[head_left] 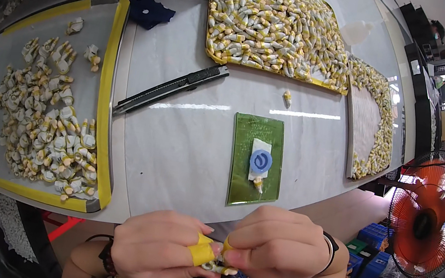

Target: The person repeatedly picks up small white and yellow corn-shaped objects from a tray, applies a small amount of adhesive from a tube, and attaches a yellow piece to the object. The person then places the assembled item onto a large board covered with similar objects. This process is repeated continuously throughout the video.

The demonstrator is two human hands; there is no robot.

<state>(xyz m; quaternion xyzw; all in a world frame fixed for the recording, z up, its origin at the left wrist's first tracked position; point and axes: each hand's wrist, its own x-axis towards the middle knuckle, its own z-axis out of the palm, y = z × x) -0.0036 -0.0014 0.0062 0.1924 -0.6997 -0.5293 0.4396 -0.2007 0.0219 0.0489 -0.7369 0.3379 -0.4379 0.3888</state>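
Close to my body, above the table's near edge, my left hand (161,243) and my right hand (278,247) meet with their fingers pinched together. Between them is a small white and yellow plastic figure part (225,270), mostly covered by the fingers. Yellow tape wraps fingertips on both hands. Just beyond them lies a green plate (245,143). It carries a white pad (259,146), a blue round cap-like piece (260,161) and a small white-and-yellow part (258,185) at the pad's near end.
On the left, a yellow-taped tray (112,61) holds many joined white parts. A large tray (280,73) at the back is heaped with small parts; another tray (363,127) sits right. A black utility knife (171,90), navy cloth (149,12) and loose part (287,98) lie between. An orange fan (427,217) stands right.
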